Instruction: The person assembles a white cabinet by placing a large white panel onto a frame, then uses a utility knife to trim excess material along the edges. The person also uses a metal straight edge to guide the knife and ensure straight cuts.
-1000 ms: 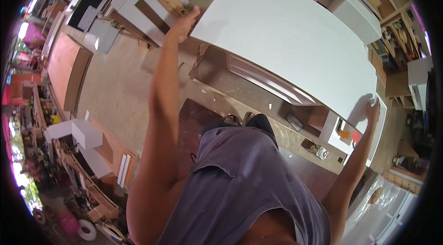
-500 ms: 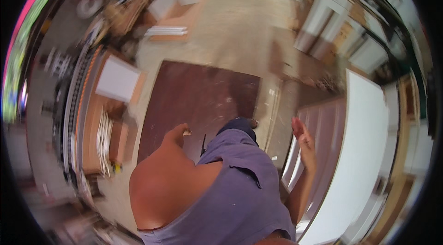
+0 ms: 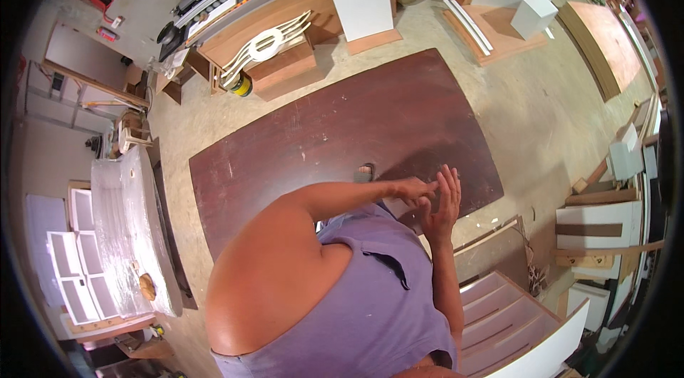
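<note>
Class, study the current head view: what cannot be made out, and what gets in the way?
- Head view: whether anything small is between the left hand and right hand; they overlap.
- Head view: the white panel's near end, cut off by the lower edge.
- Head view: what the clear plastic wrapping covers; its glare and folds obscure it.

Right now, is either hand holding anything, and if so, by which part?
No held thing shows: the right hand is open, with the left hand close by it; something tiny could be hidden.
</note>
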Demonstrator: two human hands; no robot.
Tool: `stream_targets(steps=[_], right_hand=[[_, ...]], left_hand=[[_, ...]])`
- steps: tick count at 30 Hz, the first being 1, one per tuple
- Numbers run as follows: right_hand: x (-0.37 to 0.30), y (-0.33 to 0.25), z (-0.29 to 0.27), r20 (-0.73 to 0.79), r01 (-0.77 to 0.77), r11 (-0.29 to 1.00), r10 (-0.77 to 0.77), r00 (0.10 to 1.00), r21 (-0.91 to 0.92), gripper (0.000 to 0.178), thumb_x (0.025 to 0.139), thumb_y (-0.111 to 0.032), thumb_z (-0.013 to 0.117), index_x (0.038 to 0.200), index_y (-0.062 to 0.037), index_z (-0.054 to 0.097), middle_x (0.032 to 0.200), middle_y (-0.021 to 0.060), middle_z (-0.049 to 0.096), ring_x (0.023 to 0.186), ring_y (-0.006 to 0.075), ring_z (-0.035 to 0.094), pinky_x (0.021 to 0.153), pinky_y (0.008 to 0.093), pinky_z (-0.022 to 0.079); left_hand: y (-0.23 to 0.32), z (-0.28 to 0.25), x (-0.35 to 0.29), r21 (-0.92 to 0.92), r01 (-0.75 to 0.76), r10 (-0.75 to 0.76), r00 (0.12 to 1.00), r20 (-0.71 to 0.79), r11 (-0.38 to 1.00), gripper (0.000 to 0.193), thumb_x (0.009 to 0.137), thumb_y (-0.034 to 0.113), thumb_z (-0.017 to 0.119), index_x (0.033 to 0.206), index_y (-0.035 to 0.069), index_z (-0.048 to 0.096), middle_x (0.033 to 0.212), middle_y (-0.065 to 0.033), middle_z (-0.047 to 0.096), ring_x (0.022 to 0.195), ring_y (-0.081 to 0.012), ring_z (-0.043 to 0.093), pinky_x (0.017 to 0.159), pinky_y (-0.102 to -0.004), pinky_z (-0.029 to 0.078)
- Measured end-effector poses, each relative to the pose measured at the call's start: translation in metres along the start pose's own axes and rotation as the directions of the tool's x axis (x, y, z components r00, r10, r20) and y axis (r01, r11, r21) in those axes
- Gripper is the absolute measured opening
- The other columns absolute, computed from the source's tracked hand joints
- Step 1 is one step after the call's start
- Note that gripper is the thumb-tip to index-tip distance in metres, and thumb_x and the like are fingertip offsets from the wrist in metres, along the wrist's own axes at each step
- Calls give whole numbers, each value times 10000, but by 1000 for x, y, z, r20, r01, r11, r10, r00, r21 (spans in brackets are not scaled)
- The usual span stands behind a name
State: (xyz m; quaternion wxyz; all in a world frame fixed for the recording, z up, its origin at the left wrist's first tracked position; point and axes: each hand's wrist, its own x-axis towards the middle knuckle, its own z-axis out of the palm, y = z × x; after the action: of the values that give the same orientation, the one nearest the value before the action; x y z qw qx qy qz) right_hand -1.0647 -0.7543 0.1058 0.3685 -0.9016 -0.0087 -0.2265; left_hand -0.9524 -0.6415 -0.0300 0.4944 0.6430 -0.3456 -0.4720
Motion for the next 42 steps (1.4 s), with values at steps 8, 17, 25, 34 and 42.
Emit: stream_targets(steps=[8, 17, 25, 34, 42], right_hand=[[43, 25, 146, 164, 188, 960, -155, 974, -207, 731, 945, -520, 502, 1492, -62, 344, 1534, 283, 322, 1412, 467, 327, 1143, 581, 251], [-45, 111, 297, 790, -495, 692, 613, 18, -526, 672, 980, -575, 432, 1431, -79, 479, 1375, 214, 552, 1258, 437, 511, 1058, 503, 411], [141, 59, 448, 892, -979, 144, 447, -66, -145, 746, 972, -650, 388, 1456, -86, 456, 1443, 175, 509, 1315, 384, 483, 1089, 477, 394], [413, 17, 702, 966, -743, 625, 229, -116, -238, 805, 957, -635, 437, 1459, -6, 428, 1481, 218, 456, 1358, 342, 453, 1106, 430, 366], [497, 2, 825, 943, -131, 948, 260, -205, -290, 785, 937, -581, 483, 1426, 32, 447, 1386, 291, 517, 1298, 413, 498, 1089, 435, 378]], left_hand=[[67, -129, -61, -937, 265, -136, 962, 239, 226, 841, 926, 746, 387, 1437, 77, 403, 1397, -165, 499, 1258, -272, 497, 1018, -410, 416], [-24, -392, -233, -657, -32, -323, 852, -411, 753, 365, 1025, 342, 537, 1214, 43, 630, 1031, -78, 694, 911, -138, 618, 781, -295, 486], [-155, -499, -356, -768, -199, -612, 499, -614, 608, 272, 953, 217, 671, 1106, -7, 670, 777, -9, 598, 646, -100, 505, 586, -263, 430], [-353, -528, -489, 29, 917, -834, 373, -407, 397, 477, 895, 486, 554, 993, 59, 743, 1074, -179, 709, 1015, -358, 673, 916, -473, 528], [-370, -767, -548, -602, 422, -625, -102, -774, 678, 250, 887, 269, 650, 798, 46, 720, 662, -40, 679, 561, -164, 642, 571, -324, 525]])
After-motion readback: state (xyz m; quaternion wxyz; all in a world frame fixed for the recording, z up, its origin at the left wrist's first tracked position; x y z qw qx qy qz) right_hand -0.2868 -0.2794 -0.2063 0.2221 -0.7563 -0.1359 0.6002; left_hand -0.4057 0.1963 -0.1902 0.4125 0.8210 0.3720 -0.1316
